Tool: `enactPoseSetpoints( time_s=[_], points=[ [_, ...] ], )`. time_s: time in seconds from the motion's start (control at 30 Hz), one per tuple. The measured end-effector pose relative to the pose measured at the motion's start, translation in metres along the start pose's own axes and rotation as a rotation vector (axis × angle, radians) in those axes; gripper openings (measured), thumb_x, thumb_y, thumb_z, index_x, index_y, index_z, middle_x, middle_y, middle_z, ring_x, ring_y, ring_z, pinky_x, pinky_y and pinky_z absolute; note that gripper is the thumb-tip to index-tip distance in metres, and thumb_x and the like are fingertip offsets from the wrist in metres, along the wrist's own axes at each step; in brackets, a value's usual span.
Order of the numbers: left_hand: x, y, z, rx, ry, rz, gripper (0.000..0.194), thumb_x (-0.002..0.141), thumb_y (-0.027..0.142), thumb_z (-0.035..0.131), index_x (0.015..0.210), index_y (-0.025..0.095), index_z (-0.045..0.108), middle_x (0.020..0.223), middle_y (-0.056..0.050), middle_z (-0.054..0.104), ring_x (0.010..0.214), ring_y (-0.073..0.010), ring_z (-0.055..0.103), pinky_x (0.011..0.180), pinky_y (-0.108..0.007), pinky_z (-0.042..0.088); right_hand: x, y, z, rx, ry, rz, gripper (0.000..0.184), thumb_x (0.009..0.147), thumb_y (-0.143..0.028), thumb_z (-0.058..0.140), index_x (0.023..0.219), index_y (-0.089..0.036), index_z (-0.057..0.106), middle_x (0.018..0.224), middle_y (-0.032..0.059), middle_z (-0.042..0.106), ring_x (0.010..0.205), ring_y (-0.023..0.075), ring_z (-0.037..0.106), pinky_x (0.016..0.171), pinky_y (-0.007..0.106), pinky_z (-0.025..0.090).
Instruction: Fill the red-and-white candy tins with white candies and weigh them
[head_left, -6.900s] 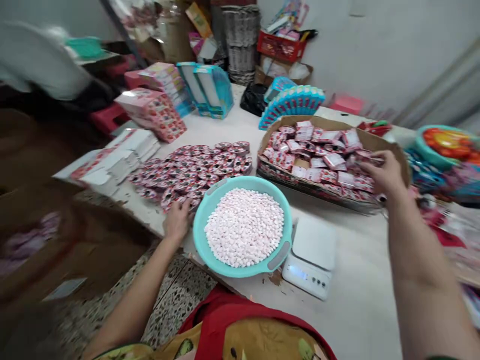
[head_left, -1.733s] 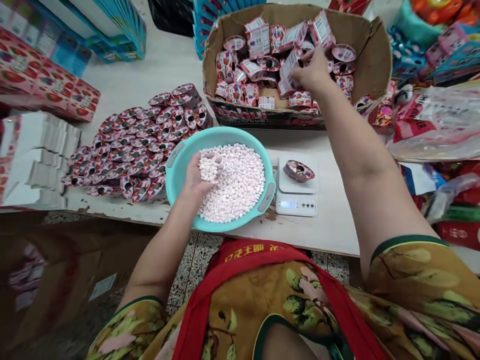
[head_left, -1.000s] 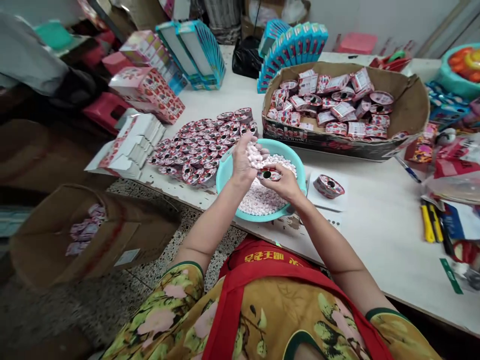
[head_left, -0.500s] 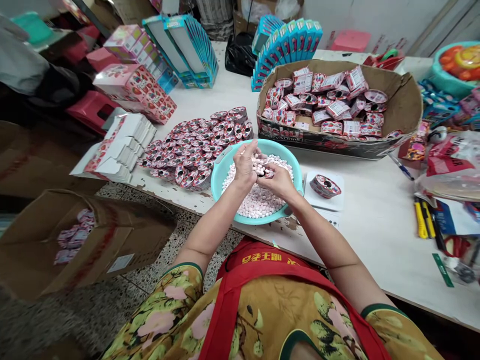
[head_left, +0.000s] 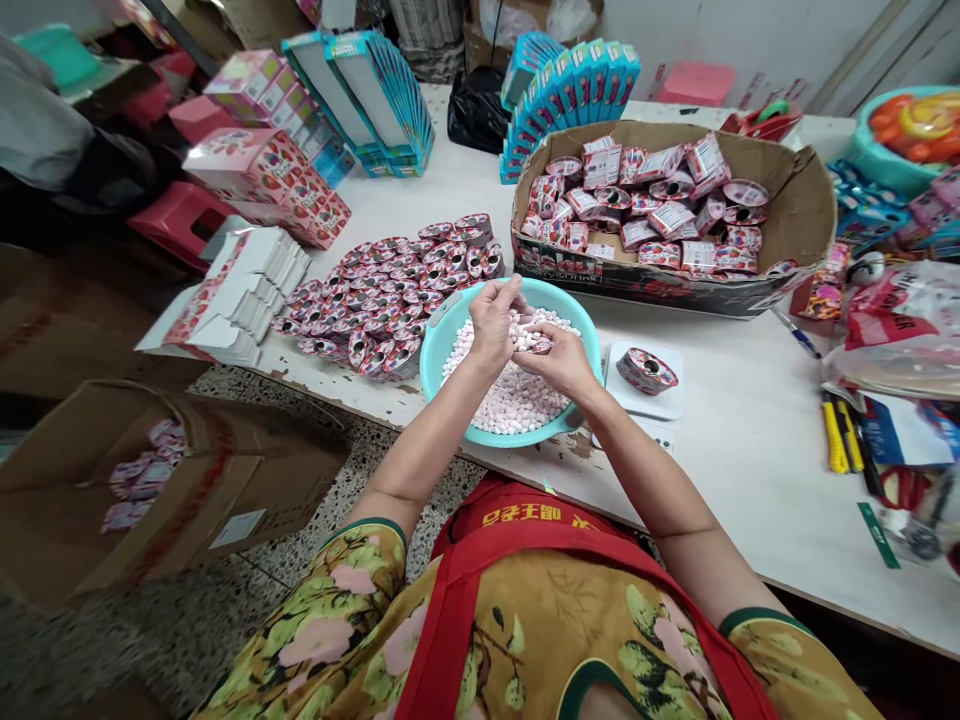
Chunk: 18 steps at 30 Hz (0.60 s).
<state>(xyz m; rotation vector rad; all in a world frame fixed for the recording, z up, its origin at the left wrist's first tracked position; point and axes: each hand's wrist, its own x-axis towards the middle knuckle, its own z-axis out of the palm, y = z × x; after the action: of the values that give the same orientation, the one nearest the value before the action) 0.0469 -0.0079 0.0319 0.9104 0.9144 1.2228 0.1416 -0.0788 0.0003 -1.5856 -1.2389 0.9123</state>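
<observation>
Both hands meet over a teal basin [head_left: 442, 345] full of small pink-white candies [head_left: 510, 400]. My left hand [head_left: 491, 320] is cupped and tilted, with a handful of those candies in it. My right hand [head_left: 555, 360] grips a small round red-and-pink container [head_left: 541, 345] right beside the left palm. Another such container [head_left: 646, 370] lies on the white scale [head_left: 667, 405] to the right of the basin.
A heap of round containers [head_left: 390, 295] lies left of the basin, beside stacked white flat cartons [head_left: 240, 290]. A cardboard tray [head_left: 814, 215] of more containers stands behind. Pink and blue boxes [head_left: 277, 170] fill the back left. An open carton [head_left: 150, 480] sits on the floor.
Earlier my right hand reached into the cardboard tray while the left scooped candies. Both hands have since come together over the basin, with the container held against the left palm.
</observation>
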Motion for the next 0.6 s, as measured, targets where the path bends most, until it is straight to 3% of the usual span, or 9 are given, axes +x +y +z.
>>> enactPoseSetpoints(
  time_s=[0.37, 0.5, 0.6],
  points=[
    [-0.012, 0.007, 0.015, 0.062, -0.106, -0.091, 0.055, 0.083, 0.060, 0.078, 0.065, 0.020, 0.045, 0.053, 0.007, 0.044, 0.041, -0.0054, 0.041, 0.041, -0.021, 0.028, 0.000, 0.005, -0.004, 0.083, -0.040, -0.014, 0.039, 0.064, -0.041, 0.077, 0.093, -0.014, 0.074, 0.075, 0.0002, 0.068, 0.068, 0.0140, 0.056, 0.066, 0.026, 0.042],
    [-0.015, 0.014, 0.020, 0.020, -0.144, -0.136, 0.057, 0.083, 0.059, 0.079, 0.065, 0.020, 0.042, 0.053, 0.007, 0.044, 0.039, -0.0033, 0.037, 0.039, -0.019, 0.024, -0.002, 0.008, -0.002, 0.190, -0.028, -0.037, 0.044, 0.063, -0.040, 0.079, 0.098, -0.014, 0.074, 0.079, 0.0000, 0.069, 0.070, 0.0133, 0.056, 0.071, 0.027, 0.045],
    [-0.003, 0.027, 0.011, -0.023, -0.136, -0.202, 0.051, 0.085, 0.057, 0.078, 0.069, 0.020, 0.048, 0.056, 0.007, 0.049, 0.041, -0.0031, 0.039, 0.039, -0.018, 0.028, -0.007, 0.009, -0.006, 0.251, -0.007, -0.030, 0.049, 0.063, -0.042, 0.082, 0.104, -0.015, 0.075, 0.084, 0.0009, 0.072, 0.070, 0.0131, 0.056, 0.073, 0.028, 0.047]
  ],
)
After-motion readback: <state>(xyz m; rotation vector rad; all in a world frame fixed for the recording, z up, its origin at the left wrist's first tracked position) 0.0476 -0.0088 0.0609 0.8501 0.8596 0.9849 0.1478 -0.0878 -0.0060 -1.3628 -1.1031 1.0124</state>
